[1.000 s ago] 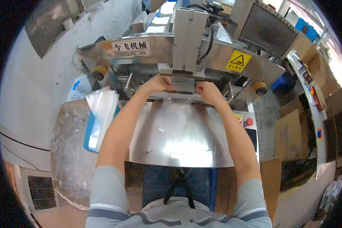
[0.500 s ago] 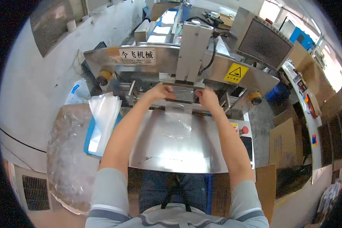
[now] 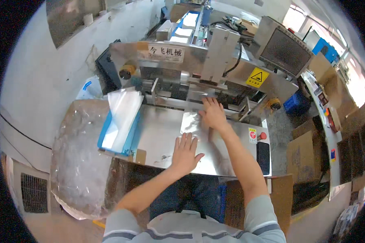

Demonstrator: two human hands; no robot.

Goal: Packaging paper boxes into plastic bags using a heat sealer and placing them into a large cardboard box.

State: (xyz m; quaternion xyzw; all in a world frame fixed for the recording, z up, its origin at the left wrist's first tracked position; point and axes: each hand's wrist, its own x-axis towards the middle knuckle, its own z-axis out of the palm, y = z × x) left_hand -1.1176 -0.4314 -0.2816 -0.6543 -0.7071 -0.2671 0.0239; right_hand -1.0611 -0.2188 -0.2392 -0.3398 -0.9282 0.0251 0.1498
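A clear plastic bag [image 3: 190, 121] lies on the shiny steel worktop [image 3: 158, 127], and its far end reaches into the slot of a steel machine [image 3: 221, 54]. My right hand [image 3: 213, 115] rests on the bag's right side close to the slot, fingers stretched out flat. Nearer to me, my left hand [image 3: 185, 153] is spread at the bag's near end, palm down, holding nothing. Glare blurs the outline of the film. A sheaf of clear bags [image 3: 123, 111] sits in a blue box [image 3: 134, 131] left of my hands.
On the worktop's right are a red button [image 3: 263, 136] and a dark phone-like slab [image 3: 263, 158]. A large plastic-lined carton [image 3: 79, 154] of clear bags stands at left. The machine carries a screen [image 3: 286, 50] and yellow warning label [image 3: 256, 77]. Cardboard boxes [image 3: 302, 160] stand at right.
Both hands have let go of the film at the slot and flattened. My left hand has come back toward the near edge; my right has moved slightly left and nearer. The view has shifted somewhat.
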